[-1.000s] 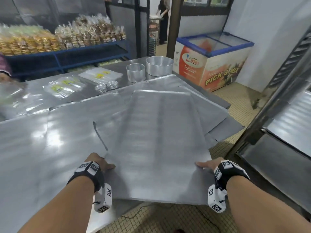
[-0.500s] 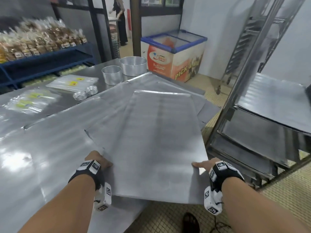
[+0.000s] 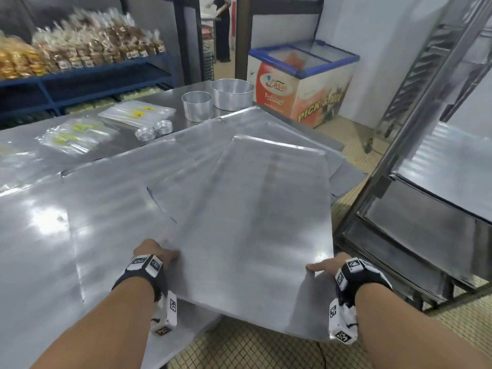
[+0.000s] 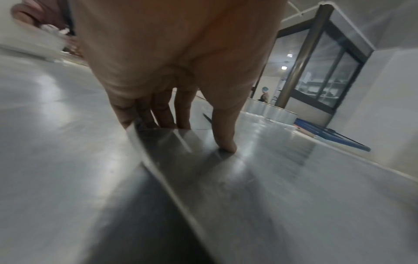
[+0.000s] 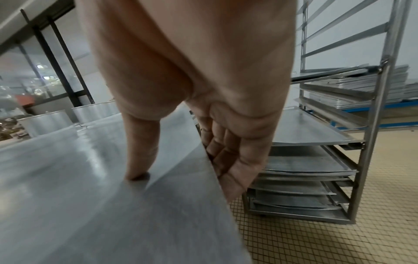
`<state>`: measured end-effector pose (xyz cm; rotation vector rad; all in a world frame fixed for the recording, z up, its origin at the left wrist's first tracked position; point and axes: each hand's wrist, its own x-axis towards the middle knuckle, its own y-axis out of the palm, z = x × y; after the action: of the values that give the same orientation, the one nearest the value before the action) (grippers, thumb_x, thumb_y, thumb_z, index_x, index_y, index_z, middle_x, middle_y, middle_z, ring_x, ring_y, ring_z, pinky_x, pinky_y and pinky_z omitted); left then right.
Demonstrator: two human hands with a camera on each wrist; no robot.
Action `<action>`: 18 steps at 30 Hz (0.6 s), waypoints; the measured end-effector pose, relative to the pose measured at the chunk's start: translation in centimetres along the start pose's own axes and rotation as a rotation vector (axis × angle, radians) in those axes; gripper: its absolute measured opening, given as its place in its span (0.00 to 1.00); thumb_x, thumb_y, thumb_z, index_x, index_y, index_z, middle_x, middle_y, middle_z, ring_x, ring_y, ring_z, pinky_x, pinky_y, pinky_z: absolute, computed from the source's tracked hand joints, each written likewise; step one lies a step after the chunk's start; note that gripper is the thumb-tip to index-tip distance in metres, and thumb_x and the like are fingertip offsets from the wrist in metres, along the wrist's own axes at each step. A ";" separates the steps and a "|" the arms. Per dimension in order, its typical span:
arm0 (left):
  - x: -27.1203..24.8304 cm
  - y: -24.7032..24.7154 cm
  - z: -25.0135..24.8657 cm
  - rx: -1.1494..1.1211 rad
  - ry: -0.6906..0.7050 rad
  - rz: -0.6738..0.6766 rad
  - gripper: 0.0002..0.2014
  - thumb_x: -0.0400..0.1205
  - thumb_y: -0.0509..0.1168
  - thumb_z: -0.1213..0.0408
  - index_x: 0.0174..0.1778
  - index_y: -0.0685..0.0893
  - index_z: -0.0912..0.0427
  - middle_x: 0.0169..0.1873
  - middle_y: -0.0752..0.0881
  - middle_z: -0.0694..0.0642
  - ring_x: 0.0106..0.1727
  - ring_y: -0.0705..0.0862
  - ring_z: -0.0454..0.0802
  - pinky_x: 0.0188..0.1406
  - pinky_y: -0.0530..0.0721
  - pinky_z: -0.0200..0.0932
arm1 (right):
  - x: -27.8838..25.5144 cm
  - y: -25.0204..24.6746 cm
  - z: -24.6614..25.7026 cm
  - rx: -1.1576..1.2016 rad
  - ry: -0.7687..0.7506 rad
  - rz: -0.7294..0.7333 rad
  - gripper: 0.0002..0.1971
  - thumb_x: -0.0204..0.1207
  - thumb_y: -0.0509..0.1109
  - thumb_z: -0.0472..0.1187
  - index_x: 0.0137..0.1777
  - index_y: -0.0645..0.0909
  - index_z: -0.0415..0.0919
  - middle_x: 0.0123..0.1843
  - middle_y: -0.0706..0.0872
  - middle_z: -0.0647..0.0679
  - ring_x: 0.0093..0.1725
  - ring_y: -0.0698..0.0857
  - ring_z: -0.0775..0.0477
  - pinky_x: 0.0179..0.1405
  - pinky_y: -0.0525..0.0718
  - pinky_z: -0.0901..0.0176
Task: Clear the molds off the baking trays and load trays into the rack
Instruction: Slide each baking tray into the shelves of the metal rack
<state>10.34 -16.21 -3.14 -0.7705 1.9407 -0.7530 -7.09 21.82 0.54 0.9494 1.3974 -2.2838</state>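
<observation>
A bare metal baking tray (image 3: 255, 225) is lifted at its near end above more trays (image 3: 111, 209) lying on the steel table. My left hand (image 3: 157, 253) grips its near left corner, thumb (image 4: 224, 132) on top and fingers (image 4: 158, 110) underneath. My right hand (image 3: 327, 266) grips the near right corner the same way, thumb (image 5: 140, 148) on top, fingers (image 5: 228, 160) curled under the edge. The tray rack (image 3: 415, 209) stands to the right with several trays (image 5: 303, 164) on its lower rails. Two round metal molds (image 3: 218, 101) and small fluted molds (image 3: 154, 130) sit at the table's far end.
Plastic bags (image 3: 80, 134) lie on the table at the back left. A chest freezer (image 3: 300, 81) stands beyond the table, and blue shelves (image 3: 80, 75) of packed goods line the left wall. A person (image 3: 222, 25) stands in the far doorway. Tiled floor (image 3: 266, 350) lies between table and rack.
The view has swung right, so the rack now fills the right side. The tray's near end has come off the table edge toward me, with both hands keeping their grip.
</observation>
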 end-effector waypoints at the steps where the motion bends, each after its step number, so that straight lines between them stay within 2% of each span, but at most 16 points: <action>1: -0.8 0.1 0.4 -0.034 -0.037 -0.017 0.18 0.67 0.81 0.52 0.39 0.89 0.66 0.37 0.90 0.62 0.37 0.87 0.58 0.26 0.77 0.41 | 0.5 -0.3 0.2 -0.009 -0.012 -0.013 0.37 0.62 0.86 0.53 0.63 0.80 0.29 0.52 0.86 0.37 0.46 0.83 0.39 0.49 0.81 0.53; 3: -2.3 0.3 1.0 -0.107 -0.092 -0.050 0.20 0.68 0.82 0.53 0.39 0.87 0.67 0.36 0.88 0.63 0.34 0.85 0.57 0.23 0.75 0.41 | 1.1 -0.7 0.6 0.004 -0.043 -0.035 0.39 0.61 0.86 0.54 0.64 0.80 0.28 0.50 0.86 0.37 0.48 0.84 0.37 0.48 0.82 0.51; 5: -3.5 0.7 1.4 -0.157 -0.135 -0.081 0.21 0.69 0.82 0.53 0.41 0.86 0.69 0.38 0.88 0.65 0.36 0.86 0.60 0.27 0.78 0.43 | 2.4 -0.9 0.7 0.033 -0.062 -0.042 0.36 0.60 0.87 0.53 0.58 0.82 0.26 0.41 0.86 0.38 0.44 0.86 0.37 0.46 0.82 0.50; 7: -4.7 1.3 2.0 -0.196 -0.179 -0.091 0.21 0.70 0.82 0.54 0.47 0.89 0.68 0.41 0.89 0.65 0.40 0.88 0.61 0.33 0.83 0.44 | 3.1 -1.1 0.4 0.075 -0.066 -0.035 0.30 0.59 0.88 0.50 0.46 0.81 0.25 0.35 0.82 0.38 0.35 0.83 0.39 0.45 0.84 0.48; 9: -6.0 2.2 2.5 -0.258 -0.213 -0.103 0.23 0.70 0.83 0.57 0.57 0.89 0.66 0.48 0.90 0.66 0.47 0.89 0.63 0.42 0.86 0.46 | 3.4 -1.7 0.1 0.151 -0.090 -0.025 0.25 0.60 0.88 0.44 0.34 0.77 0.28 0.31 0.81 0.40 0.31 0.80 0.41 0.41 0.83 0.49; 11: -7.1 3.3 2.7 -0.342 -0.245 -0.157 0.26 0.73 0.81 0.59 0.63 0.86 0.69 0.52 0.89 0.67 0.53 0.88 0.64 0.48 0.83 0.48 | 3.8 -2.2 0.0 0.174 -0.108 0.021 0.24 0.60 0.88 0.43 0.33 0.77 0.27 0.31 0.81 0.39 0.33 0.82 0.41 0.43 0.85 0.47; 13: -8.5 4.3 2.2 -0.392 -0.296 -0.187 0.26 0.75 0.79 0.59 0.66 0.82 0.68 0.51 0.87 0.64 0.47 0.84 0.60 0.46 0.81 0.47 | 4.0 -2.6 -0.2 0.176 -0.134 0.042 0.26 0.59 0.89 0.44 0.30 0.74 0.28 0.31 0.81 0.38 0.35 0.83 0.39 0.52 0.86 0.43; 14: -9.2 4.9 1.8 -0.399 -0.304 -0.191 0.26 0.76 0.77 0.59 0.66 0.82 0.68 0.52 0.87 0.63 0.46 0.83 0.59 0.45 0.80 0.46 | 4.2 -2.7 -0.3 0.179 -0.153 0.032 0.26 0.59 0.89 0.45 0.28 0.73 0.30 0.31 0.81 0.39 0.35 0.83 0.39 0.54 0.86 0.43; 16: -10.2 6.5 1.2 -0.406 -0.296 -0.201 0.22 0.77 0.76 0.60 0.63 0.83 0.68 0.58 0.87 0.65 0.51 0.85 0.61 0.48 0.80 0.47 | 4.7 -2.9 -0.6 0.193 -0.189 0.012 0.26 0.60 0.88 0.45 0.26 0.73 0.32 0.29 0.81 0.41 0.32 0.82 0.41 0.50 0.86 0.46; 18: -11.6 7.8 0.4 -0.433 -0.297 -0.210 0.24 0.77 0.77 0.64 0.66 0.84 0.72 0.64 0.86 0.68 0.64 0.85 0.65 0.58 0.81 0.51 | 5.3 -3.0 -1.0 0.203 -0.199 -0.003 0.26 0.60 0.88 0.47 0.26 0.75 0.32 0.28 0.81 0.41 0.29 0.81 0.43 0.41 0.84 0.50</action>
<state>13.72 -2.68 -3.28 -1.2871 1.7833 -0.3100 -12.30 24.60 -1.33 0.7495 1.1032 -2.4799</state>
